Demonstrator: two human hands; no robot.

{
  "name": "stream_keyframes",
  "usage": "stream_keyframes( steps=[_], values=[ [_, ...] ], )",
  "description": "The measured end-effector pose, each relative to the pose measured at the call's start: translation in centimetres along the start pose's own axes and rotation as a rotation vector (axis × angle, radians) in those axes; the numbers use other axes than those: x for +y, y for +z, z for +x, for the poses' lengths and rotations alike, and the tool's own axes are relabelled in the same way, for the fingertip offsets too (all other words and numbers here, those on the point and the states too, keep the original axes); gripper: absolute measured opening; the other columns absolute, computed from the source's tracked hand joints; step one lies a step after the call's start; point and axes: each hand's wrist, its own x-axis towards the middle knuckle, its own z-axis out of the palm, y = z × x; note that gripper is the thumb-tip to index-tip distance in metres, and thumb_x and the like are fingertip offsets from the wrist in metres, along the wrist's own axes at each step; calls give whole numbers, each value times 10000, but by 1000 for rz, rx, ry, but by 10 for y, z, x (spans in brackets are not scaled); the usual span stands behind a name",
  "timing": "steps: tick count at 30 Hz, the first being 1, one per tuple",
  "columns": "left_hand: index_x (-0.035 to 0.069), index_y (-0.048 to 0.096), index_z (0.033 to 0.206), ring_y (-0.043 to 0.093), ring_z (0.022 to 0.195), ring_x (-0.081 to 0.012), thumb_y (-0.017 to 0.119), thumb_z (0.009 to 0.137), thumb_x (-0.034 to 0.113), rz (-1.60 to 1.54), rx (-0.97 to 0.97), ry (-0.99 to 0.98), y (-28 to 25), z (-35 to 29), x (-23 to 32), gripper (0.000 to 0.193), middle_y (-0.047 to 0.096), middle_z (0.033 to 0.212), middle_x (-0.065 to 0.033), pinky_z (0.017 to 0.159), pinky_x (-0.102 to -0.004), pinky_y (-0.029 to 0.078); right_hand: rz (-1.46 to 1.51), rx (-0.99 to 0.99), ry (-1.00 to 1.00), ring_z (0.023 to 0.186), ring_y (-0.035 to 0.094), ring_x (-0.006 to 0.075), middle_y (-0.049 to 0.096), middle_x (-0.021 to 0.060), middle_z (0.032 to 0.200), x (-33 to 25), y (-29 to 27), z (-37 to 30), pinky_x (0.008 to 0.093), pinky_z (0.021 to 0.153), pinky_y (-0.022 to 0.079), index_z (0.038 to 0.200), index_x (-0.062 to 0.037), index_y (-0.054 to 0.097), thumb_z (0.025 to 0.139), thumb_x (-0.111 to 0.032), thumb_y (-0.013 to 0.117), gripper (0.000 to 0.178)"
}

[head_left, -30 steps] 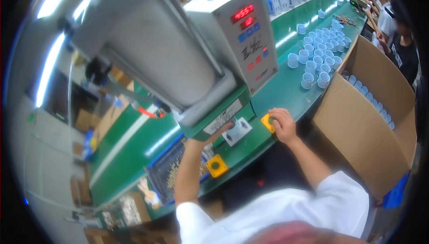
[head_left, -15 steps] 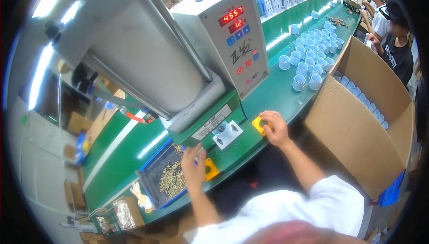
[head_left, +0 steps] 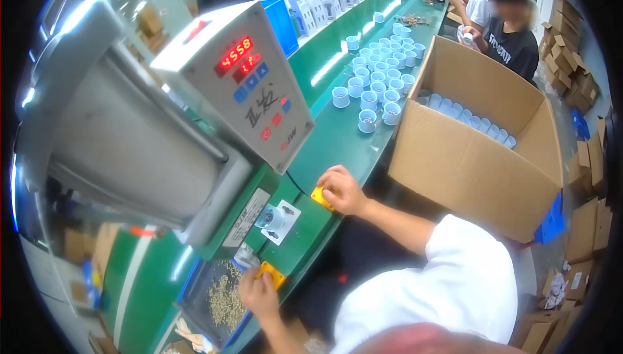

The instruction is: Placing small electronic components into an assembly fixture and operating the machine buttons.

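The person's left hand (head_left: 258, 292) is half open, its fingers resting on a square yellow button box (head_left: 276, 276) at the near left. The right hand (head_left: 342, 190) is loosely curled, half open, over a second square yellow button box (head_left: 319, 197), farther right; whether either button is pressed cannot be told. Between them, a light-blue round cup (head_left: 271, 218) sits at a white rectangular plate (head_left: 281, 222) beneath a large grey metal press (head_left: 136, 140). Left of the plate, a dark blue-rimmed tray (head_left: 195, 289) holds small gold-coloured pieces (head_left: 226, 299). More light-blue cups (head_left: 368, 99) crowd the far green tabletop (head_left: 331, 140), left of an open brown cardboard box (head_left: 467, 185).
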Motion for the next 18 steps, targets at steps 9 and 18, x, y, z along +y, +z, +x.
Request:
stream_keyframes(
  steps=[9,18],
  values=[
    [-14,715,1067,675,990,-403,733,898,137,243,-287,-436,-50,-8,-91,227,722,1085,-203,862,-461,529,183,54,128,1022,602,287,722,68,1028,9,3,-3,395,914,510,967,-53,691,903,-144,660,116],
    [-5,724,1041,682,785,-315,717,937,143,52,-115,-619,-48,-48,-104,181,712,896,-173,755,-417,532,142,53,69,1008,614,287,722,67,1023,7,1,-5,387,905,516,981,-58,706,914,-158,670,126]
  ],
)
